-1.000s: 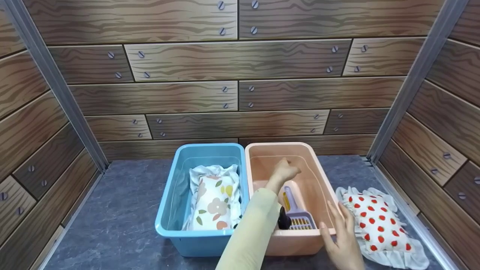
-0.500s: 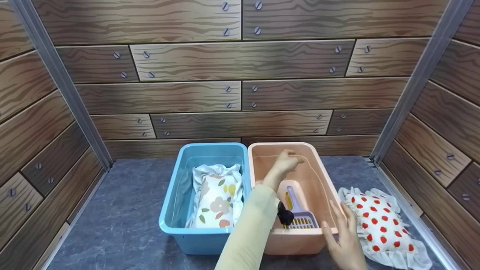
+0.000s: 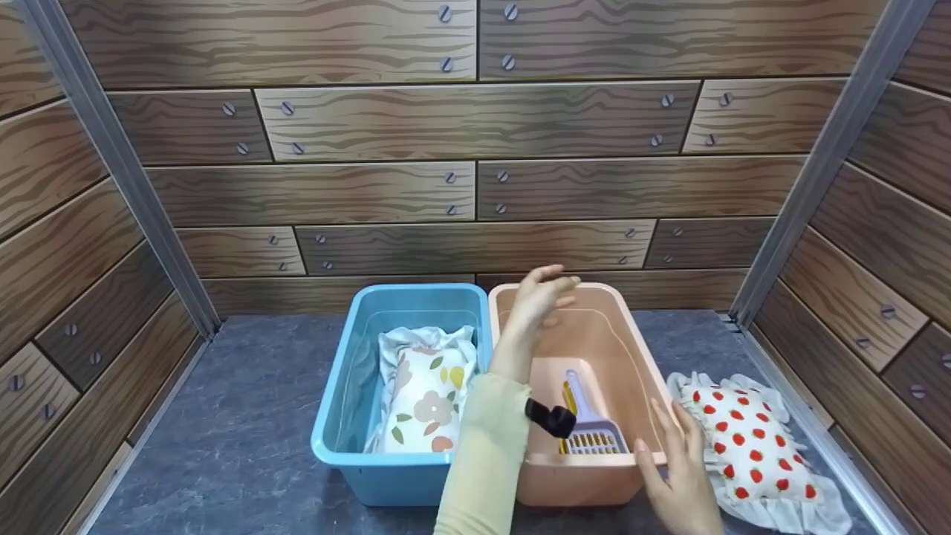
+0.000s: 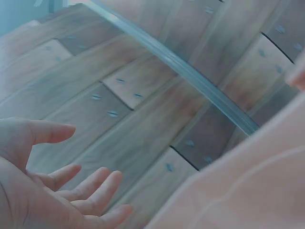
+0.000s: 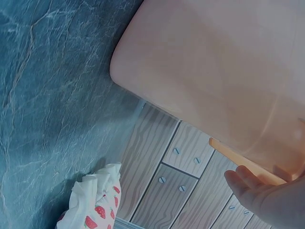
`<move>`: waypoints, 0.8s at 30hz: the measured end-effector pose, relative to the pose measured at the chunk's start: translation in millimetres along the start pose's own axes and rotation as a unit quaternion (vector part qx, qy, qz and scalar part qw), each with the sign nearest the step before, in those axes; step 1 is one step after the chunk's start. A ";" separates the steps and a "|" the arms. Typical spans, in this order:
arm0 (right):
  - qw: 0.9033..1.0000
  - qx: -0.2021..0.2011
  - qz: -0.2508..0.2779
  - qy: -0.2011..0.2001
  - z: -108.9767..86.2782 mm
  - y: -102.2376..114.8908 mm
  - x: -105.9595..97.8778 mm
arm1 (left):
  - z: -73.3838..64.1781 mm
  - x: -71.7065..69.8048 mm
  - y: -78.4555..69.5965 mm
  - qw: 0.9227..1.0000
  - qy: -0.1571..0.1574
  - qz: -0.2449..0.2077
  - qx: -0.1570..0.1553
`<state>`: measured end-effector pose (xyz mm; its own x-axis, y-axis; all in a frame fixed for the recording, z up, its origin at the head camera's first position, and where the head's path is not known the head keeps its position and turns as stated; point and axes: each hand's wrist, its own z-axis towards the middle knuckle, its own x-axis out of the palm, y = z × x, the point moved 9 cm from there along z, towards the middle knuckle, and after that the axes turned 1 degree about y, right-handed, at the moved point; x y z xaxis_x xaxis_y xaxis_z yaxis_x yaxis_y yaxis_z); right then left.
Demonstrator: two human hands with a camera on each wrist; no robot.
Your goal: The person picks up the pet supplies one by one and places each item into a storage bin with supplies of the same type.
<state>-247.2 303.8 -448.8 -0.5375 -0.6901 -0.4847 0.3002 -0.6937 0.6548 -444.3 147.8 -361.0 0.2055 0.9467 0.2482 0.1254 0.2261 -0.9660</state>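
In the head view my left hand (image 3: pixel 541 299) hovers over the back left part of a peach plastic bin (image 3: pixel 579 479), its fingers loosely spread and nothing in them. The left wrist view also shows that left hand (image 4: pixel 71 186) with its palm bare. My right hand (image 3: pixel 680 475) touches the peach bin's front right rim with fairly straight fingers. Inside the bin lies a lavender slotted scoop (image 3: pixel 593 427), with a yellow item (image 3: pixel 570 397) partly hidden beneath it. The left wrist's black camera covers part of the bin's inside.
A blue bin (image 3: pixel 397 475) stands against the peach one, holding a floral pillow with ruffled edges (image 3: pixel 427 401). To the right, a ruffled strawberry-print pillow (image 3: pixel 754 442) lies on the dark floor (image 3: pixel 245 416). Wood-patterned walls (image 3: pixel 475 119) close off the back and sides.
My left hand has risen from inside the peach bin, moving up and slightly left, with its fingers spreading. The right hand stays at the rim.
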 end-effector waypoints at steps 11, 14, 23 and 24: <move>1.000 0.003 -0.002 0.006 0.4 -1.0 0.5 | -43.7 -27.3 -25.2 0.999 -0.008 -0.016 0.037; 1.000 -0.002 0.000 0.002 -0.1 -1.5 -0.4 | -57.2 -32.2 -29.2 0.998 -0.004 -0.022 0.065; 1.000 -0.007 0.009 -0.003 -1.0 -1.5 1.1 | -91.9 -49.3 -33.4 0.988 -0.021 -0.038 0.147; 1.000 -0.007 0.008 -0.003 -1.1 -1.5 1.8 | -95.0 -51.7 -33.6 0.987 -0.025 -0.042 0.153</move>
<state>-247.7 303.3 -451.2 -0.5365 -0.7003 -0.4709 0.3204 -0.6853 0.6540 -366.9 69.4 -334.5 0.1585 0.9299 0.3320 -0.1601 0.3560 -0.9207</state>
